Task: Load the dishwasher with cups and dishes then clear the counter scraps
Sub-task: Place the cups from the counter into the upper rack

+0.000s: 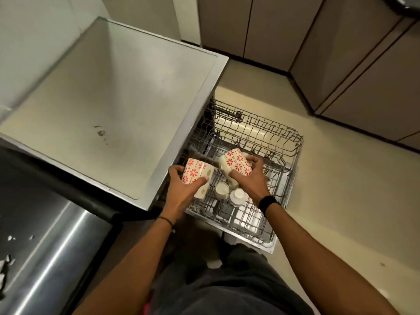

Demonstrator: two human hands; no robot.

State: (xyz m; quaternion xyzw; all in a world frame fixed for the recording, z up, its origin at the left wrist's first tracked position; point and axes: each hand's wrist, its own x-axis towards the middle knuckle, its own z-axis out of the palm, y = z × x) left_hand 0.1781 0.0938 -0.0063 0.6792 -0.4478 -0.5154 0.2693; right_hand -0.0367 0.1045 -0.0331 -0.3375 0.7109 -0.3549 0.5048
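Mug [196, 175] in left hand [181, 190], over rack [296, 138]

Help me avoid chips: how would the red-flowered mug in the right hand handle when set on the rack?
The red-flowered mug looks glazed ceramic: rigid, likely brittle against the wire rack. Its smooth glaze may be slippery. Held tilted in the right hand, its cylindrical body could roll if laid sideways.
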